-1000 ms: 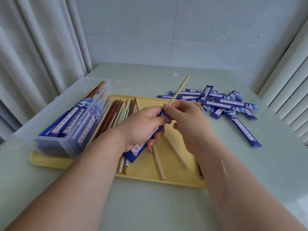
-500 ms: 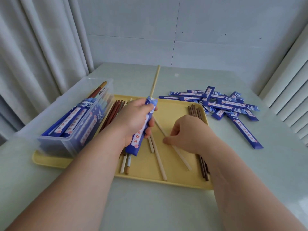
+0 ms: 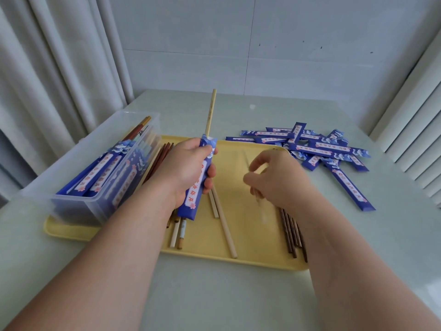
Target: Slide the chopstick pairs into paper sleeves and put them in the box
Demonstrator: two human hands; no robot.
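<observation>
Gripping a blue paper sleeve (image 3: 195, 194) round its middle, the left hand (image 3: 188, 168) holds it almost upright over the left half of the yellow tray (image 3: 250, 259), fingers wrapped round it and thumb near the open top. One bamboo chopstick (image 3: 211, 111) stands out of that top and points up and away.

To its right, the right hand (image 3: 279, 180) hovers above the tray with fingers curled, pinching a blurred pale chopstick (image 3: 261, 209). Motion blur hides exactly how the fingertips sit on it.

Two light wooden chopsticks (image 3: 224, 225) lie on the tray between the hands, running near to far. Dark brown chopsticks (image 3: 290, 232) lie along the right end, partly under the right forearm. Reddish-brown chopsticks (image 3: 160, 158) lie beside the box, and a few pale tips show below the left wrist.

A clear plastic box (image 3: 78, 199) sits on the tray's left end and holds several sleeved pairs (image 3: 100, 173) leaning lengthwise. Right of the tray, at the far side, a loose pile of empty sleeves (image 3: 317, 146) lies on the pale green table (image 3: 214, 295). A white curtain (image 3: 47, 68) hangs at the far left.
</observation>
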